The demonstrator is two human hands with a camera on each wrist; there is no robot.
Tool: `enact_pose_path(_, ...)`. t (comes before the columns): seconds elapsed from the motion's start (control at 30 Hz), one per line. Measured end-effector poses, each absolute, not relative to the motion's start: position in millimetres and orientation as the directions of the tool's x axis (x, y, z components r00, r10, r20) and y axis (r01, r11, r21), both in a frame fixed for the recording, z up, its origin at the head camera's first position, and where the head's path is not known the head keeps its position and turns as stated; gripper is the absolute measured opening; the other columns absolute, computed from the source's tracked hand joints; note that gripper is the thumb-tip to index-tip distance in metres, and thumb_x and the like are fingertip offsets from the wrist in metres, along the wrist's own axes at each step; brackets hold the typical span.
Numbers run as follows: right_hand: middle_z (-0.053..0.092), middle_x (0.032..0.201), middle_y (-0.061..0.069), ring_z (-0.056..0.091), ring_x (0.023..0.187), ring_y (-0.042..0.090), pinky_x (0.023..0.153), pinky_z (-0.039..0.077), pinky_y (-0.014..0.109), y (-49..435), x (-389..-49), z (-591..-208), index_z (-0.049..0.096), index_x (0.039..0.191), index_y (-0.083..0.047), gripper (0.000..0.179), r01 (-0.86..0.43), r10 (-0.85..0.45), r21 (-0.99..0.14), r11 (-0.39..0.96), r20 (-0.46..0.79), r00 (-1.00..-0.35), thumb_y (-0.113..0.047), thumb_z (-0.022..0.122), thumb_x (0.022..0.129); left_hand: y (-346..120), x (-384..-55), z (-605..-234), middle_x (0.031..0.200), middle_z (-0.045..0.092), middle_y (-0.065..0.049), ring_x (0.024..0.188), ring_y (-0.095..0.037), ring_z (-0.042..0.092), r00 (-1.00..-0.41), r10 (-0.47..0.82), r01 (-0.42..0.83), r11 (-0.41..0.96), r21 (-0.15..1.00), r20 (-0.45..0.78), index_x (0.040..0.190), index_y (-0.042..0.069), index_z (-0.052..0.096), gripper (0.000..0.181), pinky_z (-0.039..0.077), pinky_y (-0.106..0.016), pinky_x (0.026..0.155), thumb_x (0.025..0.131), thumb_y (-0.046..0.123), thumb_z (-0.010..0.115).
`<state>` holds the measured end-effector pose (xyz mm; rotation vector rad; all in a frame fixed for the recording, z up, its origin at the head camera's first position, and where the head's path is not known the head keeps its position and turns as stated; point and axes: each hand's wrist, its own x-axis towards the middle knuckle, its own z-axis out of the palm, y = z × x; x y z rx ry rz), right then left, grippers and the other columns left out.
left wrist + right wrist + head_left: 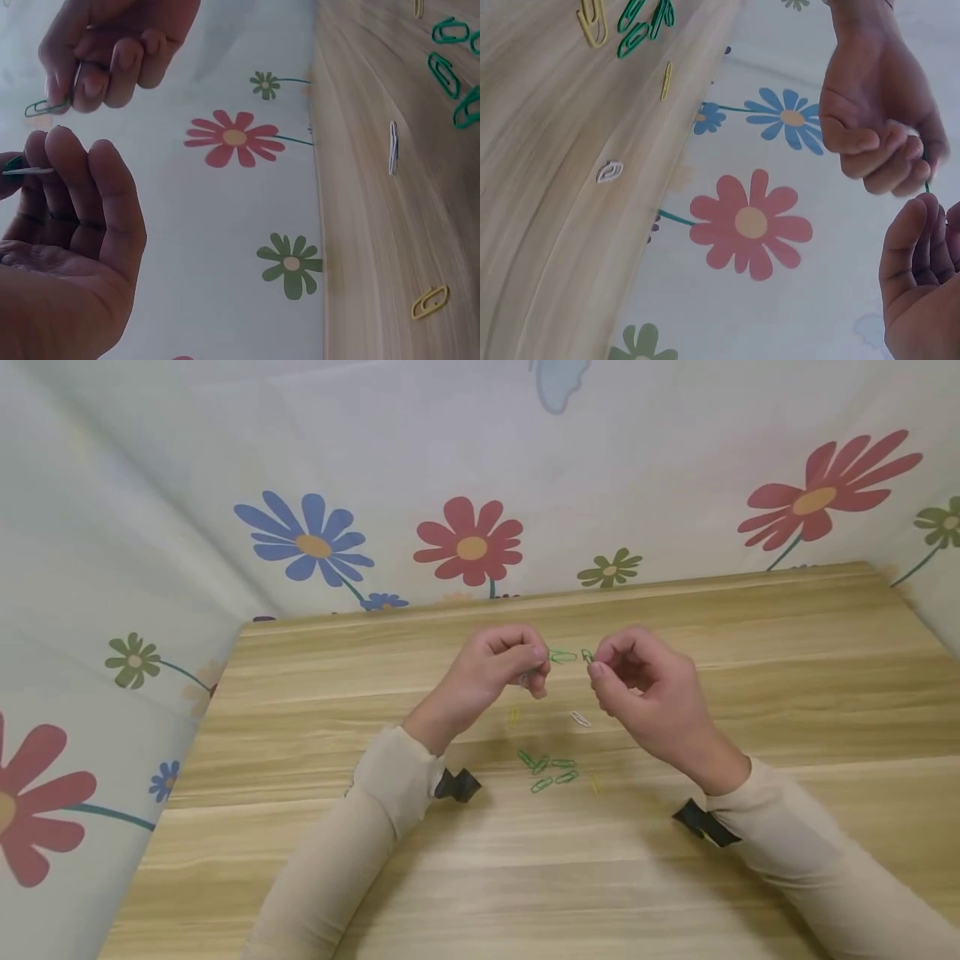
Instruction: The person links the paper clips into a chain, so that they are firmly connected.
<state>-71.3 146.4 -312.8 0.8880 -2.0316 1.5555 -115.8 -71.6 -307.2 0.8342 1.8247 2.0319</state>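
Note:
In the head view, my left hand [498, 667] is raised over the table and pinches green paper clips [562, 656] that stick out toward the right. A white paper clip [31, 171] also shows at its fingertips in the left wrist view. Across a small gap, my right hand [656, 693] pinches one green paper clip [587, 655] between thumb and forefinger. Below both hands, several loose green paper clips [564, 763] lie on the table, along with a white paper clip [581, 719] and yellow paper clips [514, 717]. Whether the held clips are linked is hard to see.
The wood-grain table [300, 710] ends at a flower-printed cloth [660, 468] behind it and at the sides. Black straps [457, 785] hang under the sleeved wrists.

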Motion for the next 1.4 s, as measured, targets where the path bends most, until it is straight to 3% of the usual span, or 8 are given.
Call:
enact_pose_path(0.33, 0.059, 0.076, 0.000, 0.051, 0.060, 0.011, 0.053, 0.043, 0.018, 143, -74, -315, 0.059, 0.093, 0.002, 0.001, -0.725, -0.289, -0.646, 0.241, 0.665, -0.689, 0.001, 0.059, 0.093, -71, -111, -302, 0.077, 0.058, -0.004, 0.070, -0.018, 0.059, -0.787, 0.570, 0.142, -0.204, 0.969, 0.235, 0.080, 0.012, 0.063, 0.020, 0.055, -0.037, 0.075, 0.097, 0.014, 0.053)
enact_pose_path(0.53, 0.059, 0.075, -0.002, 0.051, 0.061, 0.010, 0.054, 0.042, 0.017, 148, -74, -314, 0.058, 0.091, 0.001, 0.018, -0.711, -0.304, -0.654, 0.257, 0.644, -0.703, -0.015, 0.057, 0.097, -74, -116, -304, 0.076, 0.058, -0.005, 0.070, -0.019, 0.059, -0.753, 0.623, 0.113, -0.198, 0.974, 0.214, 0.079, 0.010, 0.061, 0.022, 0.056, -0.039, 0.075, 0.098, 0.014, 0.051)
enact_pose_path(0.67, 0.059, 0.076, -0.002, 0.051, 0.061, 0.011, 0.053, 0.042, 0.018, 148, -71, -311, 0.059, 0.090, -0.004, 0.004, -0.698, -0.307, -0.674, 0.240, 0.630, -0.713, 0.001, 0.059, 0.091, -78, -120, -308, 0.076, 0.061, -0.010, 0.071, -0.024, 0.060, -0.704, 0.694, 0.079, -0.132, 0.988, 0.149, 0.083, 0.003, 0.063, 0.032, 0.055, -0.040, 0.076, 0.103, 0.022, 0.047)
enact_pose_path(0.8, 0.058, 0.077, -0.003, 0.052, 0.061, 0.011, 0.052, 0.042, 0.020, 148, -68, -306, 0.059, 0.089, -0.010, 0.026, -0.683, -0.329, -0.694, 0.228, 0.605, -0.725, 0.016, 0.060, 0.082, -79, -121, -311, 0.077, 0.063, -0.016, 0.076, -0.029, 0.061, -0.645, 0.760, 0.072, -0.052, 0.996, 0.086, 0.098, -0.001, 0.066, 0.044, 0.054, -0.042, 0.081, 0.107, 0.033, 0.040)
enact_pose_path(0.93, 0.059, 0.077, -0.004, 0.053, 0.062, 0.012, 0.052, 0.043, 0.021, 148, -66, -304, 0.060, 0.089, -0.005, 0.018, -0.671, -0.382, -0.707, 0.224, 0.570, -0.728, 0.012, 0.060, 0.083, -77, -120, -313, 0.076, 0.064, -0.016, 0.078, -0.031, 0.062, -0.579, 0.809, 0.088, -0.059, 0.994, 0.099, 0.109, -0.003, 0.065, 0.049, 0.053, -0.043, 0.082, 0.109, 0.038, 0.038)
enact_pose_path(1.03, 0.058, 0.076, -0.004, 0.054, 0.061, 0.012, 0.051, 0.043, 0.022, 149, -67, -303, 0.060, 0.089, -0.005, 0.016, -0.663, -0.413, -0.713, 0.229, 0.546, -0.729, 0.010, 0.059, 0.084, -76, -119, -313, 0.075, 0.064, -0.015, 0.077, -0.029, 0.062, -0.553, 0.823, 0.096, -0.088, 0.992, 0.126, 0.106, -0.003, 0.065, 0.046, 0.053, -0.042, 0.080, 0.109, 0.034, 0.037)
enact_pose_path(1.27, 0.056, 0.074, -0.006, 0.052, 0.060, 0.012, 0.050, 0.043, 0.023, 149, -67, -303, 0.059, 0.089, -0.007, 0.020, -0.661, -0.426, -0.704, 0.259, 0.531, -0.732, 0.013, 0.059, 0.086, -75, -117, -311, 0.073, 0.062, -0.012, 0.071, -0.026, 0.060, -0.572, 0.811, 0.073, -0.101, 0.992, 0.125, 0.092, -0.002, 0.064, 0.031, 0.054, -0.041, 0.077, 0.106, 0.019, 0.045)
enact_pose_path(1.4, 0.056, 0.073, -0.006, 0.052, 0.060, 0.011, 0.051, 0.044, 0.022, 148, -66, -304, 0.059, 0.089, -0.007, 0.021, -0.666, -0.427, -0.698, 0.264, 0.535, -0.730, 0.013, 0.059, 0.086, -75, -116, -309, 0.063, 0.048, -0.007, 0.055, -0.019, 0.043, -0.612, 0.785, 0.068, -0.066, 0.995, 0.094, 0.093, -0.010, 0.060, 0.030, 0.054, -0.037, 0.068, 0.105, 0.016, 0.051)
